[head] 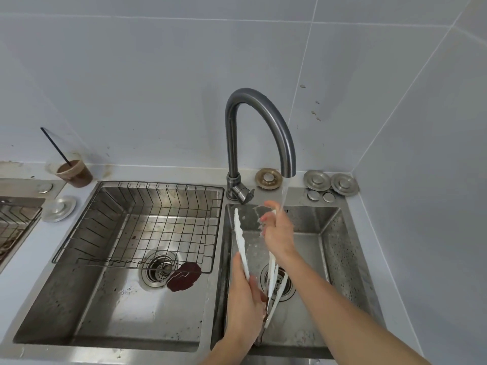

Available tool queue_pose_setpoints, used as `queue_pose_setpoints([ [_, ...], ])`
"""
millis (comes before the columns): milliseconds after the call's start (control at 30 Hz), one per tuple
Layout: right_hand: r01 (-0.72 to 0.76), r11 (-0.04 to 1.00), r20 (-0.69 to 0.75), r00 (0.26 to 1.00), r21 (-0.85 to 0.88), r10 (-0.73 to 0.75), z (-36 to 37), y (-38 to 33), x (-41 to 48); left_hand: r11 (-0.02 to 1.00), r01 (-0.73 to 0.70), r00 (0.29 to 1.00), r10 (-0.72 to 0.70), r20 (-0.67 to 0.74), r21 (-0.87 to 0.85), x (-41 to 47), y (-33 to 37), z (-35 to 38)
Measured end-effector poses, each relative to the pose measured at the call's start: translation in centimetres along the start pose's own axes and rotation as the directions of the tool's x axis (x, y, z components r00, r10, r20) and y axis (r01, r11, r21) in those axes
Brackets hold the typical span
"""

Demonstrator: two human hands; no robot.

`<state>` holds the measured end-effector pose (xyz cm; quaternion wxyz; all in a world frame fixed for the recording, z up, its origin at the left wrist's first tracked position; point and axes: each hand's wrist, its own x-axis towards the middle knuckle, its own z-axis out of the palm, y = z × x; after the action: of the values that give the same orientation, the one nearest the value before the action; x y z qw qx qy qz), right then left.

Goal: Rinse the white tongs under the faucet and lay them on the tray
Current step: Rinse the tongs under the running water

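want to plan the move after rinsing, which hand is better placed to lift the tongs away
Left, probably: the left hand has its grip round the white tongs near their joined end, while the right hand only pinches one arm's tip under the faucet stream.

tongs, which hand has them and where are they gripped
The left hand grips the tongs near the joined end; the right hand holds one arm near its tip, under the stream.
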<state>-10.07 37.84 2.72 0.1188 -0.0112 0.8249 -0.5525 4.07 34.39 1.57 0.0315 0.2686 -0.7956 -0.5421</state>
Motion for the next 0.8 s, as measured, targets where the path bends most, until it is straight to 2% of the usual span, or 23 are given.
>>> queue_pose_setpoints([
  [67,0.010,0.999,0.014,1.000,-0.033,-0.010,-0.3,-0.3,0.2,0.997,-0.037,0.999,0.037,0.012,-0.064,0.2,-0.3,0.4],
  [167,-0.014,0.997,-0.037,0.999,-0.073,0.012,-0.3,-0.6,0.6,0.998,0.002,0.999,0.001,0.049,-0.057,0.5,-0.2,1.1],
  [300,-0.120,0.992,-0.147,0.981,0.046,0.126,-0.6,-0.5,0.8,0.994,0.067,0.997,-0.070,-0.031,-0.085,2.4,0.5,2.2],
  [433,-0.123,0.978,-0.063,0.989,0.171,0.135,-2.0,1.2,-1.2,0.998,0.065,0.997,-0.065,-0.031,0.026,5.0,1.4,2.8],
  [500,-0.179,0.973,0.003,0.984,0.142,0.181,-2.5,2.4,-2.9,0.997,0.074,0.997,-0.073,-0.011,0.035,6.1,2.1,3.0],
  [567,-0.215,0.970,-0.018,0.976,0.110,0.218,-3.1,3.3,-4.2,0.996,0.061,0.998,-0.063,0.020,0.072,7.2,2.4,3.3],
  [667,-0.153,0.977,-0.105,0.980,0.146,0.169,-4.4,3.7,-5.1,0.978,-0.010,0.999,-0.002,0.054,0.210,8.6,3.0,4.1],
  [800,-0.120,0.974,-0.175,0.972,0.192,0.155,-5.4,3.4,-5.7,0.995,-0.084,0.993,0.079,0.091,0.048,9.6,4.8,5.4],
])
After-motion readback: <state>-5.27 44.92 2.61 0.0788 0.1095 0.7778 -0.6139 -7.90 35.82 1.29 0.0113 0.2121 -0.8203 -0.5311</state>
